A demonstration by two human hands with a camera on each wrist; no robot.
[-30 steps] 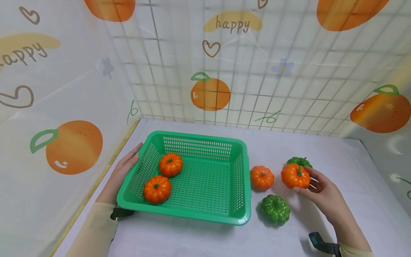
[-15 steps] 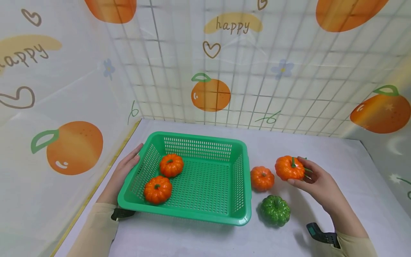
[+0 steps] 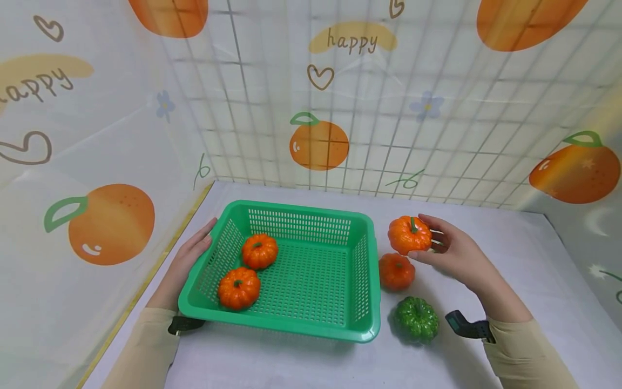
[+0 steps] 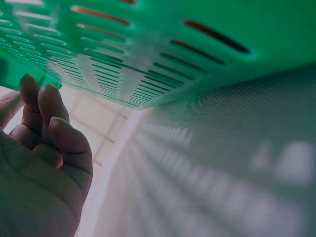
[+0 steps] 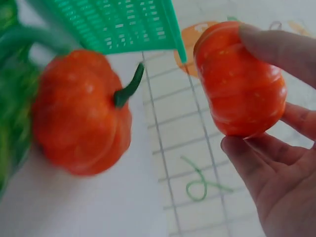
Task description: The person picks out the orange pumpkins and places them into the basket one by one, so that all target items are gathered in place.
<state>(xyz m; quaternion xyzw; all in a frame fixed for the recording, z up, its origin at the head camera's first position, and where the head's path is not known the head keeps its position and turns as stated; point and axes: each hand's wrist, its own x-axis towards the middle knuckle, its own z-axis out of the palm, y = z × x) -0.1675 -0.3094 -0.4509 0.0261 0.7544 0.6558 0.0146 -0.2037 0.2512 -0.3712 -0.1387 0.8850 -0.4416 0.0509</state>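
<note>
In the head view, my right hand point(image 3: 454, 251) grips an orange mini pumpkin point(image 3: 408, 235) with a green stem, thumb at its near side and fingers at its far side. It is off the table, just beyond another orange pumpkin point(image 3: 396, 272) that sits against the basket's right side. The right wrist view shows the held pumpkin point(image 5: 239, 81) between thumb and fingertips. My left hand point(image 3: 187, 259) rests along the outside of the green basket's point(image 3: 291, 323) left wall, fingers relaxed. Inside the basket lie two orange pumpkins point(image 3: 259, 251), both toward its left.
A green pumpkin point(image 3: 417, 320) sits on the white table point(image 3: 272, 362) at the basket's near right. Another green pumpkin, seen earlier behind the right hand, is hidden now. A wire grid point(image 3: 369, 129) behind a printed sheet stands along the back.
My right hand has lifted the orange pumpkin away from beside the far green pumpkin and carried it left toward the basket. My left hand and the basket stay in place.
</note>
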